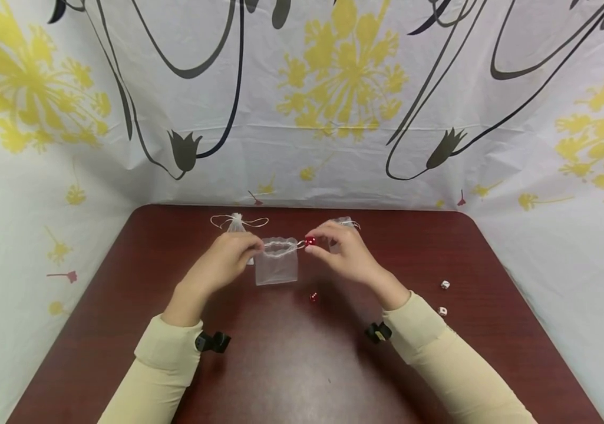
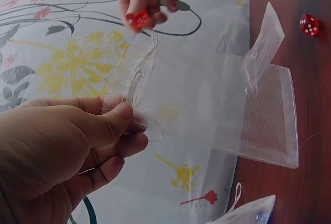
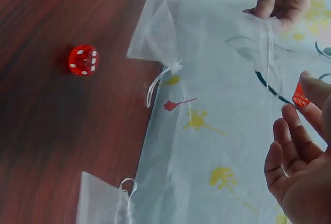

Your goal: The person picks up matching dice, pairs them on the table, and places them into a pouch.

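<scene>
Our right hand (image 1: 348, 252) pinched one die (image 1: 310, 241), not yet in the bag (image 1: 276, 270) our left hand (image 1: 226, 257) gripped; another die (image 1: 313, 297) lay loose.

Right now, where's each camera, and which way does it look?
Head: worn there, facing forward and down at the table; left hand, right hand and sleeves show.
Left wrist: worn there, facing the left hand pinching a sheer bag; right hand too.
Right wrist: worn there, facing the right hand holding a red die; left hand too.
Both wrist views show the loose die.
</scene>
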Available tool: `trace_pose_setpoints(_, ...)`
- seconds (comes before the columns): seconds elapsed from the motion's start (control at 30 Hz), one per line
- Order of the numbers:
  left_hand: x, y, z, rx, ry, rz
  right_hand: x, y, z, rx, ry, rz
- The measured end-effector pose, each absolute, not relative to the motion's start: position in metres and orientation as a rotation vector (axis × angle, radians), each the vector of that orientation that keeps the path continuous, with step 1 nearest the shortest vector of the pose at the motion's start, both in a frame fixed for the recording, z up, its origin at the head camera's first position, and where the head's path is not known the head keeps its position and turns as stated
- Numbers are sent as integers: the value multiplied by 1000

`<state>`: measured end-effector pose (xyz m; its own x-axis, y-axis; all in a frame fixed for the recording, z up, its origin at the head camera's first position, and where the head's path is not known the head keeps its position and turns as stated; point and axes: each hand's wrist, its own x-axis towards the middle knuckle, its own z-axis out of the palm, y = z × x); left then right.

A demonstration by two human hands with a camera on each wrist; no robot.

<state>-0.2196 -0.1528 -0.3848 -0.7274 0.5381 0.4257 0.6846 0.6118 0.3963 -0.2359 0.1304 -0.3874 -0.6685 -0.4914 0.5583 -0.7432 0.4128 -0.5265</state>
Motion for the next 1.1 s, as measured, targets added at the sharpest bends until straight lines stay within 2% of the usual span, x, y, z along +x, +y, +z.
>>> trace_pose_setpoints(0.5, -219, -129, -381, -1087, -2439, -803, -238, 98, -379, 1142, -2369, 1192)
trace_pose_setpoints(1.1, -218, -141, -384, -1016, -2411, -837, -233, 119, -396, 1054, -2343, 1252)
